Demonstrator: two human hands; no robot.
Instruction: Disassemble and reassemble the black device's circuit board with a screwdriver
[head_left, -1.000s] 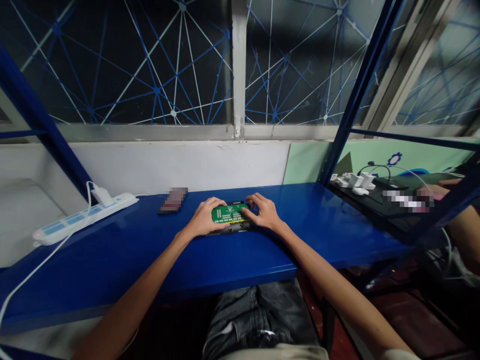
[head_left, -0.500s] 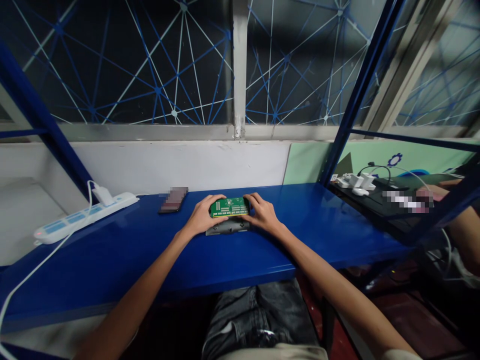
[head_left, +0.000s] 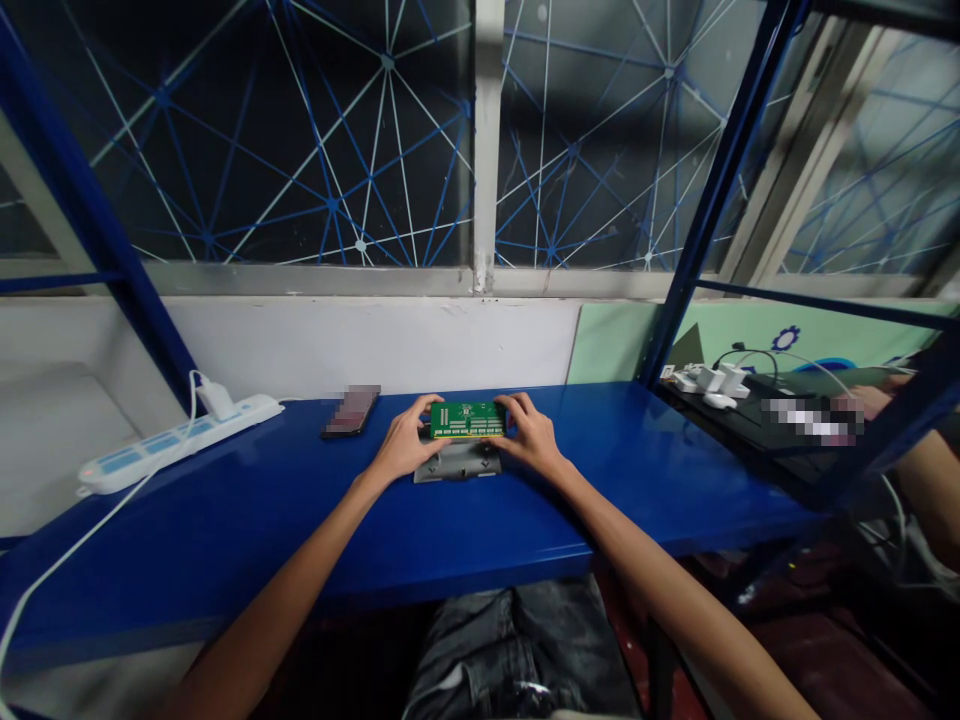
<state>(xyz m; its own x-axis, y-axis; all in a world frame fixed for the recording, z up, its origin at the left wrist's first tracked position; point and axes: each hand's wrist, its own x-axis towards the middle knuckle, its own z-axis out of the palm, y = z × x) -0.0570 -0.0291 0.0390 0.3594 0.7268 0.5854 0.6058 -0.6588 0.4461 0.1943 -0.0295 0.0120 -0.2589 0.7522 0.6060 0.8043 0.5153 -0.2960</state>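
A green circuit board (head_left: pixel 468 420) is held up by its two short ends, its face toward me. Fingers and thumb of my left hand (head_left: pixel 403 440) grip the left end. My right hand (head_left: pixel 531 436) pinches the right end in the same way. Below and partly behind the board, a grey plastic housing (head_left: pixel 459 464) rests on the blue table (head_left: pixel 300 540); the board and my fingers cover its far part. Whether the board touches the housing, I cannot tell.
To the left lies a phone (head_left: pixel 352 410). Farther left is a white power strip (head_left: pixel 180 440) with a charger and cable plugged in. Blue frame posts (head_left: pixel 690 230) rise at both sides. On the right, a co-worker's arm (head_left: pixel 922 460) reaches to a black table (head_left: pixel 757 430) with white adapters.
The camera view has tilted slightly, so everything sits a little lower. The board appears moved slightly right, and more of the grey housing shows below it. Both hands keep their grip.
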